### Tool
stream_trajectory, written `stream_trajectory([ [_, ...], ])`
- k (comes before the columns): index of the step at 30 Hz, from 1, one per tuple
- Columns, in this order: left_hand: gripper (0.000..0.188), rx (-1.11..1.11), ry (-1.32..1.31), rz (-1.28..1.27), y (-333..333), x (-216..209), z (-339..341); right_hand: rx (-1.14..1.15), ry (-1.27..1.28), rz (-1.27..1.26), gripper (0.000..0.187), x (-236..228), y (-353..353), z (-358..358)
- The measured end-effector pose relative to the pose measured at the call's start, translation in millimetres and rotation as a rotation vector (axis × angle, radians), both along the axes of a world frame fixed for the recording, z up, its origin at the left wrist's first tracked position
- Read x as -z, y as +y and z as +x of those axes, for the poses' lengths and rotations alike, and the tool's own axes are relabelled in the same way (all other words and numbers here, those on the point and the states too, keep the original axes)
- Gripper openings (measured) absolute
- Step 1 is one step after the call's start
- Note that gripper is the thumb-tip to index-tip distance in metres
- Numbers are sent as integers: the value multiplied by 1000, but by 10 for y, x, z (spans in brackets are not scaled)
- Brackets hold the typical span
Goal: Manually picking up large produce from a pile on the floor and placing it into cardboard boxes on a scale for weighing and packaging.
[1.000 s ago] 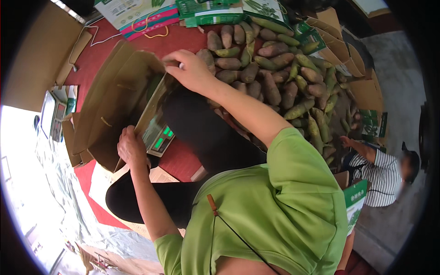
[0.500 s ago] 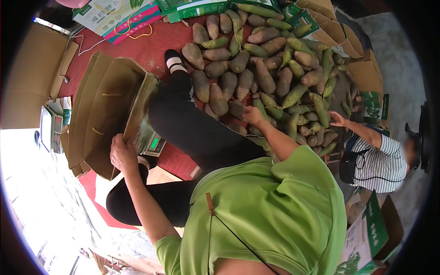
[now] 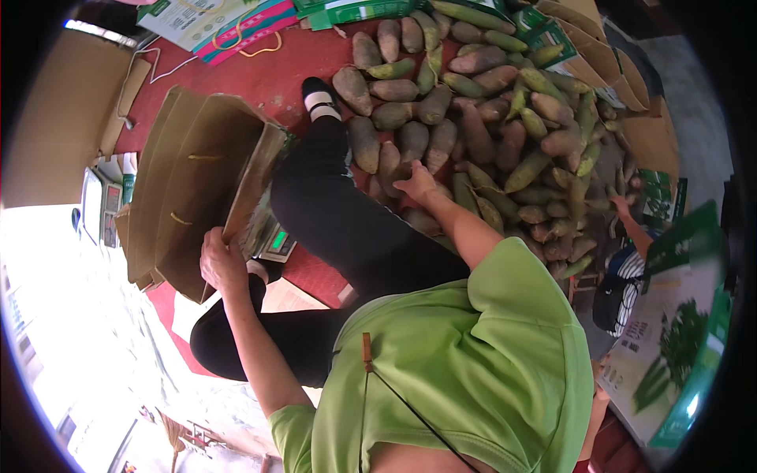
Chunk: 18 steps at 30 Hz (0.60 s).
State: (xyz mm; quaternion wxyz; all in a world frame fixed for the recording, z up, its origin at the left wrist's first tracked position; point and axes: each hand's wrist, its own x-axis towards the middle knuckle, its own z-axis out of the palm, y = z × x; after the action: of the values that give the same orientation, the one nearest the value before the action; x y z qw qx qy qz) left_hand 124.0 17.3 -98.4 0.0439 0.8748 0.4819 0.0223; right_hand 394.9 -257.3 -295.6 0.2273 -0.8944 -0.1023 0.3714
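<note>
My left hand (image 3: pixel 224 260) is closed on the near edge of a brown cardboard box (image 3: pixel 185 229) with yellow cord loops, its open side toward me. The box rests by a scale (image 3: pixel 276 243) with a lit green display, mostly hidden beneath it. My right hand (image 3: pixel 419 186) is over the near edge of a large pile of radishes, its thumb and fingers apart. It is right beside a brownish-purple radish (image 3: pixel 389 164) and just below another radish (image 3: pixel 413 140). Whether it touches either one, I cannot tell.
A second scale (image 3: pixel 101 206) stands at far left. Printed cartons (image 3: pixel 236 35) lie at the top on the red floor covering (image 3: pixel 260 71). At right, a co-worker's hand (image 3: pixel 620 205) is at the pile; a white and green carton (image 3: pixel 670 347) partly covers that person.
My right hand has come off a dark radish and shifted slightly left, fingers spreading. My left hand stays on the box. At right, the white and green carton has risen into view.
</note>
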Motion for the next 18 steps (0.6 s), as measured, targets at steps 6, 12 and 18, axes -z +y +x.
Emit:
stream_trajectory([
  [6,18,29,-25,29,-40,-59,57,-47,-54,-173,95,204,352,-4],
  [12,12,81,-50,66,-97,-15,-32,-88,-125,-211,97,288,416,-100],
  [18,8,98,-110,66,-46,4,1,3,-98,-110,95,577,223,84],
])
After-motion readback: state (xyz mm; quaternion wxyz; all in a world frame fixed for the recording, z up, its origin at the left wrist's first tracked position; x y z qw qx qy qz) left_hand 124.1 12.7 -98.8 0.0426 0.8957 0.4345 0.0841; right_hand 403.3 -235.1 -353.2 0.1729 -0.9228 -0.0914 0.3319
